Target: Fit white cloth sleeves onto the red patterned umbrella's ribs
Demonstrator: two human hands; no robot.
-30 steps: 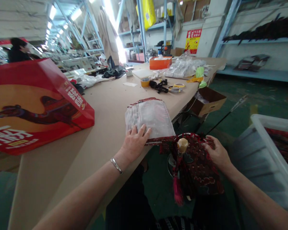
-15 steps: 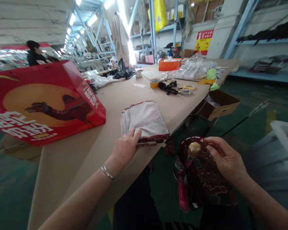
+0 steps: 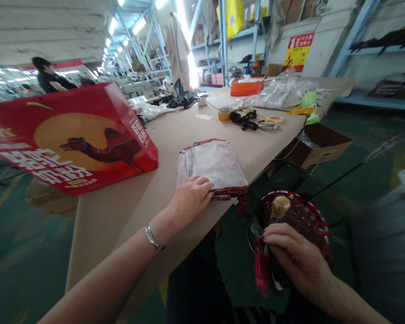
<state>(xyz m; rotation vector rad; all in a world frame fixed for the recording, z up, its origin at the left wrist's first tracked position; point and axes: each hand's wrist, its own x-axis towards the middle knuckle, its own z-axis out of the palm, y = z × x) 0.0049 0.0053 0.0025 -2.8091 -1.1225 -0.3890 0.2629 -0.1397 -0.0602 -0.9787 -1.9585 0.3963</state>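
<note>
My left hand [image 3: 191, 199] rests with curled fingers on the near edge of a stack of clear plastic sleeves [image 3: 213, 165] holding red-edged fabric pieces, near the edge of the brown table [image 3: 128, 211]. My right hand [image 3: 295, 258] is below the table edge, gripping a dark red patterned fabric pouch [image 3: 299, 220] with a pale round bead [image 3: 280, 206] on top and a red tassel [image 3: 262, 274] hanging beneath.
A large red gift bag with a camel print [image 3: 70, 139] lies on the table's left. Tape rolls [image 3: 224, 114], black straps [image 3: 245, 120], an orange box [image 3: 247, 86] and plastic bags [image 3: 286, 92] sit farther back. A cardboard box [image 3: 319, 144] stands beside the table. A person [image 3: 49, 78] works far left.
My right hand has shifted from the pouch's right side to gripping its lower front. My left hand's fingers curled on the sleeve stack. The view drifted slightly.
</note>
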